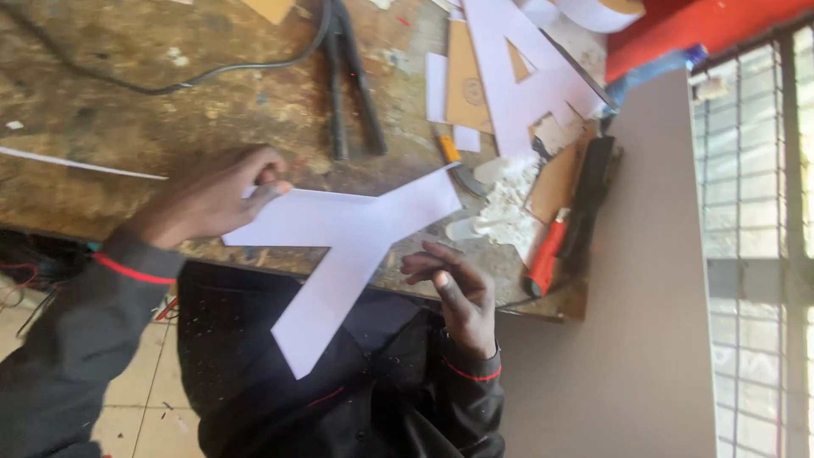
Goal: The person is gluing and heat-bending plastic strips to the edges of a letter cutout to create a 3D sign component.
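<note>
A white Y-shaped cut-out sheet (pixel 348 242) lies partly on the worn workbench (pixel 195 110), one arm hanging over the near edge above my lap. My left hand (pixel 216 191) pinches the sheet's left arm between thumb and fingers. My right hand (pixel 454 284) hovers just right of the sheet's lower arm, fingers loosely curled, holding nothing that I can see.
Black long-handled pliers (pixel 352 85) and a dark cable (pixel 212 72) lie on the bench beyond. A white A-shaped cut-out (pixel 530 76), brown card pieces (pixel 466 80), white scraps (pixel 509 203) and a red-handled tool (pixel 547 254) sit at the right. A grey board (pixel 644 297) and barred window (pixel 755 237) stand further right.
</note>
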